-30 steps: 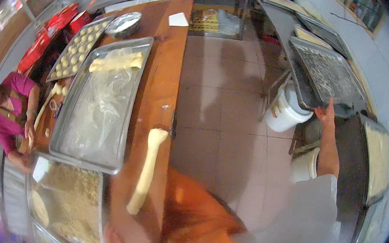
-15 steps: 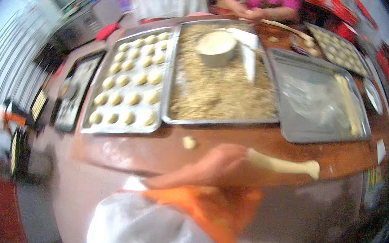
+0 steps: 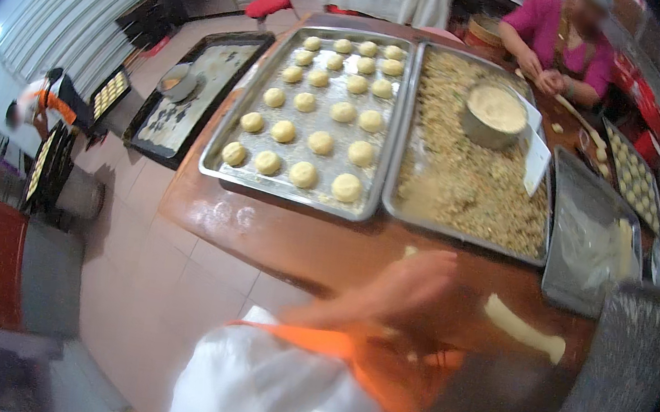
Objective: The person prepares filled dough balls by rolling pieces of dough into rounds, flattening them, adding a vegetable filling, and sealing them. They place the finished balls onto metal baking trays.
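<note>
My left hand [image 3: 413,284] reaches in from the lower left over the table's front edge. Motion smears its fingers, so whether it holds anything does not show. Just past it lies a small dough piece [image 3: 411,251], partly covered by the hand. A pale dough rope [image 3: 525,329] rests on the table to the right, apart from the hand. My right hand cannot be made out. Beyond, a metal tray [image 3: 219,172] bears rows of round dough balls. Beside it stands a tray of crumbly brown filling [image 3: 471,199], with a round metal pot [image 3: 496,115] and a white scraper [image 3: 535,161] on it.
A grey tray [image 3: 575,290] with a plastic sheet and a dough strip sits at the right. A co-worker in pink [image 3: 565,37] works across the table. A dark baking tray [image 3: 195,99] is at the left. Another person [image 3: 50,102] bends over trays farther left.
The view has swung right, so the trays appear farther left-to-right shifted toward the right. My left hand, earlier touching the dough rope, is now apart from it.
</note>
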A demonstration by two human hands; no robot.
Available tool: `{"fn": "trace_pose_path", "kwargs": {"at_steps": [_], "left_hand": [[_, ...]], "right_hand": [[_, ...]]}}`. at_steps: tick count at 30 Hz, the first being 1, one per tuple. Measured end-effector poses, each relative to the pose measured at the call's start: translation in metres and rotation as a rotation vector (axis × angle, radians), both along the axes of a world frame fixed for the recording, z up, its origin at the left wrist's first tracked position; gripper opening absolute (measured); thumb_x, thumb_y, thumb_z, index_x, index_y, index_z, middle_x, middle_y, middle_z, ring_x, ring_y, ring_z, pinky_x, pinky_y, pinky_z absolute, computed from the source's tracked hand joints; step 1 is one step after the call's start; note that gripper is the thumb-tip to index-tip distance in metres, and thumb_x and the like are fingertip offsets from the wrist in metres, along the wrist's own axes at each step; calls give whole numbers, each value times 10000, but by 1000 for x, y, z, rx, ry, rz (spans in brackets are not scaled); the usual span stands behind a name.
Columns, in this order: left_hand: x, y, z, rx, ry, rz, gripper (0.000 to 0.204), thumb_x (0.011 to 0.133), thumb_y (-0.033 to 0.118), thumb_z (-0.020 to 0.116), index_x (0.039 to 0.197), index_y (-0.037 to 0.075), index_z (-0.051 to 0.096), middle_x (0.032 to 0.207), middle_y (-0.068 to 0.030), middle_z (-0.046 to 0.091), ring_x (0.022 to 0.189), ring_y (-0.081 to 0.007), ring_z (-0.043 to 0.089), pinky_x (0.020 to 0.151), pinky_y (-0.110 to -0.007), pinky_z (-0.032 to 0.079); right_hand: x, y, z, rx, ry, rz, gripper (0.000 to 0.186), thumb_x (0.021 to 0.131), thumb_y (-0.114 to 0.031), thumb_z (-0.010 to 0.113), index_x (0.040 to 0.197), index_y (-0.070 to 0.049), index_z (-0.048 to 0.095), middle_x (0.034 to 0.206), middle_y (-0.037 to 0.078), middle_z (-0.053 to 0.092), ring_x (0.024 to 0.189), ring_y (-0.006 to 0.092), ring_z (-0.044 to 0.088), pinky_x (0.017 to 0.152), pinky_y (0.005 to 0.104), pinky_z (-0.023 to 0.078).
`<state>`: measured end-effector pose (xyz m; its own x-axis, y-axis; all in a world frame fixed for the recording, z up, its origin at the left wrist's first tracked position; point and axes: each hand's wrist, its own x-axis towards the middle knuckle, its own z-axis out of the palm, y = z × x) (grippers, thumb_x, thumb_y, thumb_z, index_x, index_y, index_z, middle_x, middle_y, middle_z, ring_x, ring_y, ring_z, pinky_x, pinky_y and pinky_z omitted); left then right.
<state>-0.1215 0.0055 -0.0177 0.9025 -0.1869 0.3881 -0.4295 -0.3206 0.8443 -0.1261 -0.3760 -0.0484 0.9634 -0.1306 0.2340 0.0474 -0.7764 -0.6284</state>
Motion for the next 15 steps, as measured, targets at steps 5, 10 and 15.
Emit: {"fn": "trace_pose_path", "kwargs": {"at_steps": [5, 10, 15], "left_hand": [[-2, 58, 46, -469, -88, 85, 545, 872, 131, 406, 1349, 24, 165, 1388, -127, 214, 1276, -227, 233, 1038, -362, 211], [-18, 111, 67, -608, -62, 744, 774, 760, 60, 539, 1369, 32, 61, 1365, -156, 226, 1247, -241, 256, 1011, -326, 229], [-28, 188, 54, -615, -115, 1040, 827, 769, 116, 583, 1363, 12, 17, 1362, -194, 237, 1256, -265, 248, 1019, -341, 206]], "right_hand": [[34, 65, 15, -65, -70, 210, 412, 730, -247, 628, 1017, 9, 481, 904, 138, 519, 904, 262, 491, 768, 392, 405], [69, 128, 43, -458, -629, 621, 382, 727, -226, 624, 1002, 7, 496, 906, 125, 522, 920, 249, 484, 778, 380, 392], [120, 248, 9, 687, 311, 363, 297, 726, -167, 536, 965, -24, 432, 866, 60, 454, 800, 172, 452, 723, 357, 395]]}}
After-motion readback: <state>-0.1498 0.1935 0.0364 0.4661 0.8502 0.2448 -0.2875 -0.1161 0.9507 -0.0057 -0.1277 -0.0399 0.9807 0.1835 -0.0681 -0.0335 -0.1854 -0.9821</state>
